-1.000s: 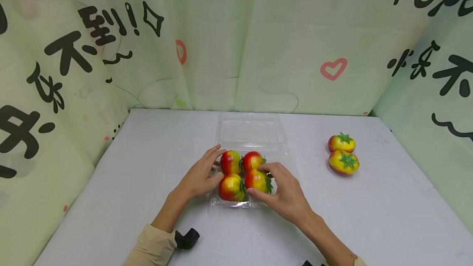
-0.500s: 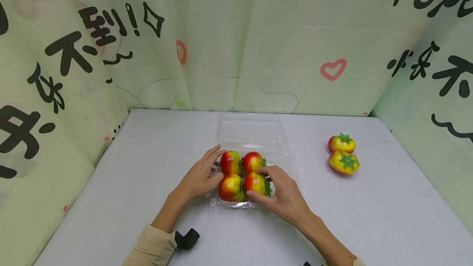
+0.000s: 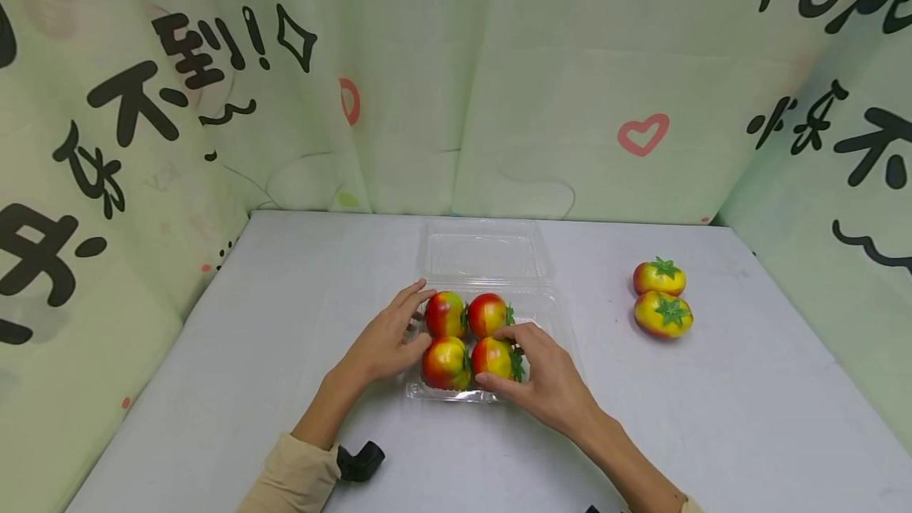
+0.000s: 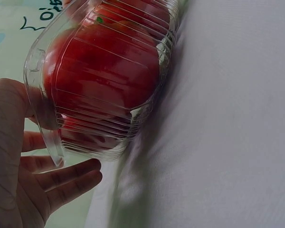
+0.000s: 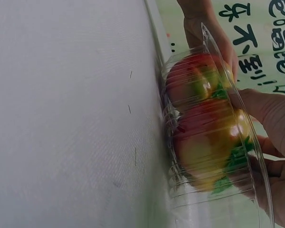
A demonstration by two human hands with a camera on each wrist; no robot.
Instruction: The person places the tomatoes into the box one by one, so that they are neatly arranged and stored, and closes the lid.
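A clear plastic clamshell box (image 3: 420, 392) stands with its lid (image 3: 484, 253) folded back, and red-and-yellow tomatoes with green tops sit in it in two rows. My right hand (image 3: 545, 370) holds the front right tomato (image 3: 492, 356) between thumb and fingers, at its right side. My left hand (image 3: 385, 345) rests at the box's left edge, fingers spread, with the thumb beside the front left tomato (image 3: 446, 362). In the left wrist view, two fingers (image 4: 76, 178) stretch out straight below the box. Through the right wall, the right wrist view shows a tomato (image 5: 204, 137) lying on its side.
Two more tomatoes, a rear one (image 3: 659, 275) and a front one (image 3: 663, 314), lie close together on the white table (image 3: 748, 386) to the right. Printed green curtains (image 3: 556, 101) enclose the back and sides. A black strap piece (image 3: 360, 461) shows at the left cuff.
The right hand has shifted slightly left and toward the front, moving the front right tomato a little with it. The left hand, box and two loose tomatoes have stayed in place.
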